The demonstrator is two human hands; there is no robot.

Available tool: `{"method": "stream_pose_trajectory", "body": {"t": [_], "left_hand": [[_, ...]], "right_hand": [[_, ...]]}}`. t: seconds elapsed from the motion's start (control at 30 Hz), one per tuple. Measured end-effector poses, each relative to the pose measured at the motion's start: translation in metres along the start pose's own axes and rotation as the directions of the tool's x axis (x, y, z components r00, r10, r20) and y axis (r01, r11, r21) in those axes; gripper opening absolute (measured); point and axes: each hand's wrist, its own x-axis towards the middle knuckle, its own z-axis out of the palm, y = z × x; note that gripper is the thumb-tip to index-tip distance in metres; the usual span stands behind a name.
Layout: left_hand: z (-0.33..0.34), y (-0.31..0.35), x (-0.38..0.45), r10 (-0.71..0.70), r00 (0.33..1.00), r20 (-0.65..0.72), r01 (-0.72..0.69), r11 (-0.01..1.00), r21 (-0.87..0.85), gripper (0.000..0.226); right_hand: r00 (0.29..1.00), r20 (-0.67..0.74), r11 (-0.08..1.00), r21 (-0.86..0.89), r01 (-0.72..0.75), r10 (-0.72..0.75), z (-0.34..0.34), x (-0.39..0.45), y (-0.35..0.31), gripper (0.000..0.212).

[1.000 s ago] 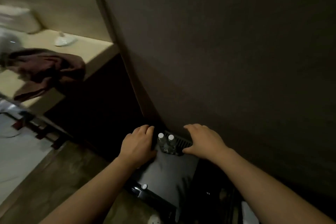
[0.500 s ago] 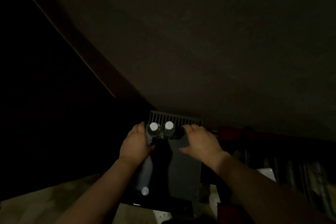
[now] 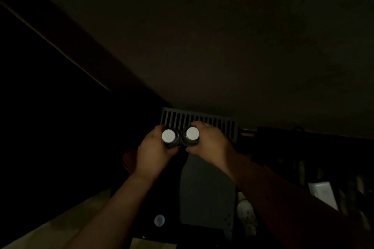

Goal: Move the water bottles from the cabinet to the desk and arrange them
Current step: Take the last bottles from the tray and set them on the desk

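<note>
Super dark in cabinet. Left hand [image 3: 153, 151] wrapped round left bottle [image 3: 169, 137], right hand [image 3: 210, 145] wrapped round right bottle [image 3: 191, 134], fingers curled on bodies below white caps. Bottles upright, touching, over dark box with vent grille [image 3: 212, 122]. One per hand, guessing to carry both in single trip. Bench not in shot, haul not started yet.

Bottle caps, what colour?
White, both caps, clearest in the head view.
</note>
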Motion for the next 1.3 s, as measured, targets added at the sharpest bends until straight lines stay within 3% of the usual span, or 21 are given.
{"method": "stream_pose_trajectory", "body": {"t": [0.13, 0.4, 0.8, 1.1, 1.3], "left_hand": [[0.0, -0.001, 0.001, 0.015, 1.0, -0.018, -0.015, 1.0, 0.017, 0.049], [-0.025, 0.027, -0.016, 0.028, 0.999, 0.024, -0.029, 1.0, 0.01, 0.045], [-0.121, 0.176, -0.075, 0.252, 0.967, 0.037, -0.253, 0.967, 0.006, 0.054], [-0.151, 0.308, -0.149, 0.507, 0.841, 0.192, -0.532, 0.838, 0.121, 0.049], [-0.135, 0.406, -0.222, 0.634, 0.711, 0.306, -0.686, 0.721, 0.1, 0.056]], "right_hand": [[0.997, -0.077, 1.0, 0.024, 0.004, -0.002, 0.009, 0.001, 0.001, 0.054], [0.994, -0.104, 0.997, 0.076, -0.02, 0.028, -0.019, -0.031, -0.007, 0.052], [0.907, -0.416, 0.978, 0.207, 0.018, 0.071, -0.139, -0.195, -0.019, 0.059], [0.828, -0.538, 0.97, 0.242, -0.027, 0.157, -0.212, -0.361, 0.025, 0.054], [0.747, -0.617, 0.953, 0.295, -0.07, 0.247, -0.238, -0.476, 0.091, 0.058]]}}
